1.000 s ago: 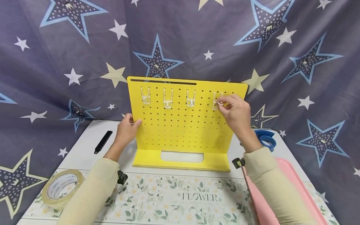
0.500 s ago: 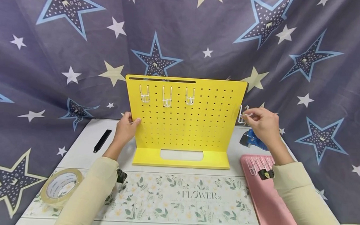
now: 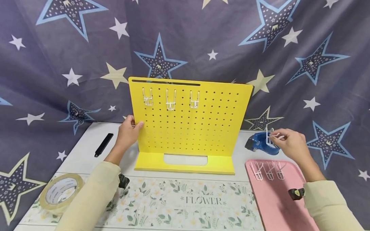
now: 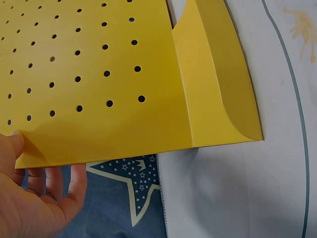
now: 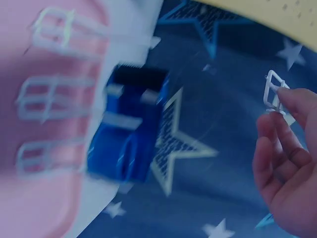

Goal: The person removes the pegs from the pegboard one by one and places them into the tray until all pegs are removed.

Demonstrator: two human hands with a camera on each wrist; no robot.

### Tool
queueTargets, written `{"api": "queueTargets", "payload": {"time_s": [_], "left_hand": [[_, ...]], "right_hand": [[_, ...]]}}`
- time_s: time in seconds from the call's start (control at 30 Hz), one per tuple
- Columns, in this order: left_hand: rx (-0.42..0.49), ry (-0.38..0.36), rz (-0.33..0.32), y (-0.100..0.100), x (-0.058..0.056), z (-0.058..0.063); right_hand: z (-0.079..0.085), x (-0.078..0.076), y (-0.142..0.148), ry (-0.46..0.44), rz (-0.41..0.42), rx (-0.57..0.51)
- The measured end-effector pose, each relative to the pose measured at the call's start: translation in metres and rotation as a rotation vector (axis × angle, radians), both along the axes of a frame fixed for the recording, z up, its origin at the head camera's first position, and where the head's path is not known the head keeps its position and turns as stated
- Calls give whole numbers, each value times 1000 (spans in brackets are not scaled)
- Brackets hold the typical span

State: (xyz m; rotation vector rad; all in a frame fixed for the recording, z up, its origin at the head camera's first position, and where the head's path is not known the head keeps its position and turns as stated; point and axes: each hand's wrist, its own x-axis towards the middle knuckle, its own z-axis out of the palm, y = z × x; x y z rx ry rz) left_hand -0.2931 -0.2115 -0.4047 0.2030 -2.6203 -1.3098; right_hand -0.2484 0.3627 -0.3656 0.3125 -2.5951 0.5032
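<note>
A yellow pegboard (image 3: 184, 136) stands upright on its base at the middle of the table. My left hand (image 3: 128, 132) grips its left edge, thumb on the front face and fingers behind, as the left wrist view also shows. Three white wire hooks, one of them the middle hook (image 3: 170, 100), hang along the board's upper rows. Off to the right of the board, my right hand (image 3: 291, 143) pinches another white wire hook (image 5: 271, 94) between thumb and fingertips, in the air in front of the blue tape dispenser (image 3: 258, 144).
At the right lies a pink tray (image 3: 276, 207), with three white wire hooks (image 3: 269, 173) at its far end. A black strip (image 3: 103, 145) lies left of the board. Nearer on the left is a wide tape roll (image 3: 45, 192). A starry curtain (image 3: 188, 20) hangs behind the table.
My right hand has carried the wire hook away from the board's upper right, rightward and down towards the tape dispenser. The left hand keeps its grip on the board edge.
</note>
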Motion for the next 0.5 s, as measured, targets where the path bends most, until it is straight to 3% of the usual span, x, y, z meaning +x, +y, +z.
{"api": "queueTargets", "payload": {"time_s": [0.23,0.5], "left_hand": [[3,-10,-1,-1,1,2],[5,-9,4,0,-1,2]], "right_hand": [[-21,3,42,-42,-18,18],[-33,7,74,-165,-37,70]]}}
